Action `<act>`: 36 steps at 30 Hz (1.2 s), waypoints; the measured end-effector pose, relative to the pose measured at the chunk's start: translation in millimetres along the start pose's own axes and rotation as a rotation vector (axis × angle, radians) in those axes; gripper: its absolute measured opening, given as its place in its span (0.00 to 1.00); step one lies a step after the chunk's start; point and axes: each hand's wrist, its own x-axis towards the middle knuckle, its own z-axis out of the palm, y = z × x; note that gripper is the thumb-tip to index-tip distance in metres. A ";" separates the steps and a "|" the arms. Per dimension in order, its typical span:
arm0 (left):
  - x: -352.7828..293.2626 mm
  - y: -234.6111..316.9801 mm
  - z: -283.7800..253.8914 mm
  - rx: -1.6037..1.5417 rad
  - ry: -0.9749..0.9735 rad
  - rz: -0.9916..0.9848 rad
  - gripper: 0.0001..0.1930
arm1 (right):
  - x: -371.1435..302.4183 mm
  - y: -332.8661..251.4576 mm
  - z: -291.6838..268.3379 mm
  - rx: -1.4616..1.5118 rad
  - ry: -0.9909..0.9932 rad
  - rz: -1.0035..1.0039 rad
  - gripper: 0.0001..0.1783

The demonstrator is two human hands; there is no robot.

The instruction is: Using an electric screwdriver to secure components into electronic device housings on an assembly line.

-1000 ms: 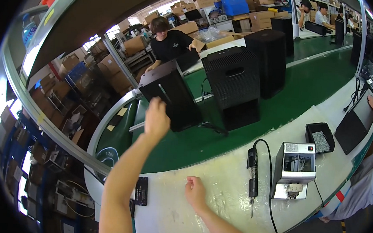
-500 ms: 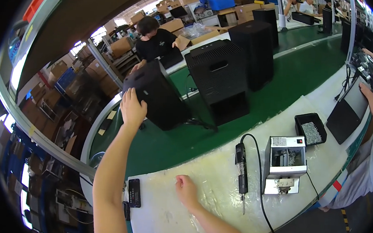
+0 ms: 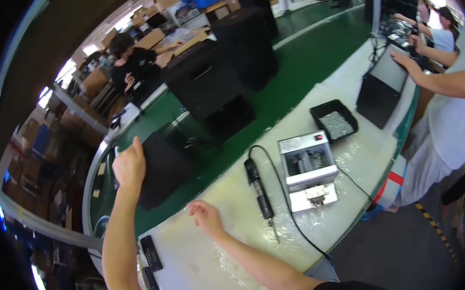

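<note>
My left hand (image 3: pixel 129 165) is at the left edge of a black box-shaped cabinet (image 3: pixel 166 170), its fingers curled round that edge and partly hidden. The cabinet leans on the green conveyor, smeared by motion. My right hand (image 3: pixel 206 217) hovers by the inner edge of the white work table (image 3: pixel 197 266), empty, with fingers loosely bent and apart. To its right lies an electric screwdriver (image 3: pixel 259 189) with a black cable. Beyond it stands a metal screw feeder (image 3: pixel 308 160), and behind that a black tray of screws (image 3: pixel 335 121).
More black cabinets (image 3: pixel 207 81) stand on the green conveyor (image 3: pixel 303 55). Across it is a person in a black shirt (image 3: pixel 135 71). At the right another person (image 3: pixel 456 101) handles a flat dark panel (image 3: pixel 382 88). Small black devices (image 3: pixel 151 252) lie at the table's left end.
The view has swung right. The cabinet at my left hand has tipped lower towards the table, and the hand has moved down its edge. The person opposite has taken a hand off it.
</note>
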 end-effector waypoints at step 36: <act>-219.8 -135.5 -233.1 -1.785 -0.206 -0.825 0.26 | -90.7 -153.8 -24.3 -0.661 -0.679 0.042 0.23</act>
